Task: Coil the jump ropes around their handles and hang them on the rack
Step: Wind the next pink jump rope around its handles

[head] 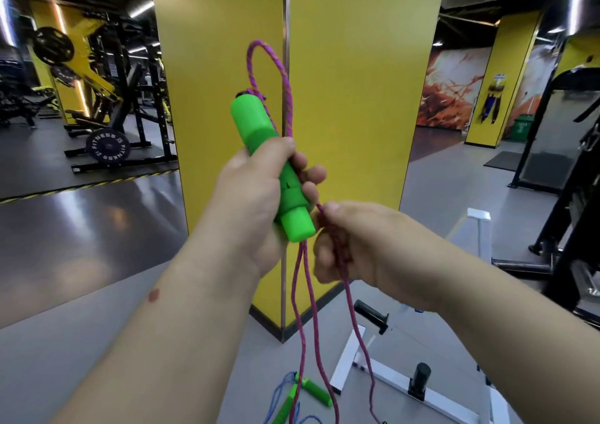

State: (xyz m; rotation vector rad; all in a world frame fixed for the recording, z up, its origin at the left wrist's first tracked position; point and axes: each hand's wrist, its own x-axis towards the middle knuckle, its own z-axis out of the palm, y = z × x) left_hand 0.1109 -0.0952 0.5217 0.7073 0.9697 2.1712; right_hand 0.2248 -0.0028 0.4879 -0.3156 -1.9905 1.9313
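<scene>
Two smooth green handles (pixel 276 170) gripped in left hand (pixel 250 203), right hand (pixel 360 245) pinching braided purple rope (pixel 337 245)

Head-worn view, forward-down, close up

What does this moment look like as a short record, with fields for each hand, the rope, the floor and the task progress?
left hand: left hand grips the green handles, held upright
right hand: right hand pinches the purple rope just beside the handles' lower end
rope: one loop rises above the handles, several strands hang down to the floor
floor: a second jump rope with green handles and blue cord, beside a white rack
progress: no coils around the handles yet; nothing hung
</scene>
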